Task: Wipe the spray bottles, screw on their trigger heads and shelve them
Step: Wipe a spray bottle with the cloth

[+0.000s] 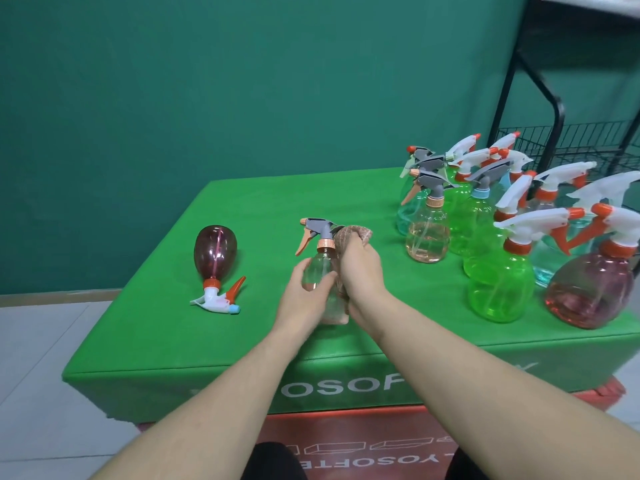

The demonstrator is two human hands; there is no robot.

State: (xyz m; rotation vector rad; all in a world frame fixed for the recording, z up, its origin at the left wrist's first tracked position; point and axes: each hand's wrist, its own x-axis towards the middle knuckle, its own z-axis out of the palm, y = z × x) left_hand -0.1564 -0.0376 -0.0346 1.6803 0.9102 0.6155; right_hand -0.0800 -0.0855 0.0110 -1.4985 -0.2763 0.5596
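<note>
While a clear spray bottle (320, 268) is kept upright near the middle of the green-covered table (263, 199), the scene is set out as follows.

Held bottle: a grey trigger head (317, 227) with an orange lever and a peach collar is seen seated on its neck; the bottle is enclosed between both hands.

Left hand (304, 292): it is curled round the bottle's left side, the thumb laid across the front of the body and the fingers wrapped behind it.

Right hand (362, 271): a brownish cloth (353, 235) is gripped in curled fingers and pressed against the bottle's right shoulder, just beside the collar; the cloth is bunched above the knuckles.

Fingers and bottle: the bottle's lower half is hidden by the hands, so only its neck and upper body are shown.

Left side of table: a dark red bottle (214, 251) is laid on its side, its white trigger head pointed toward the near edge, well apart from the hands.

Right side of table: a cluster of upright bottles (498, 271), green, pink, blue and red, is stood with trigger heads fitted.

Far right: a black wire rack (554, 109) is seen behind the cluster.
</note>
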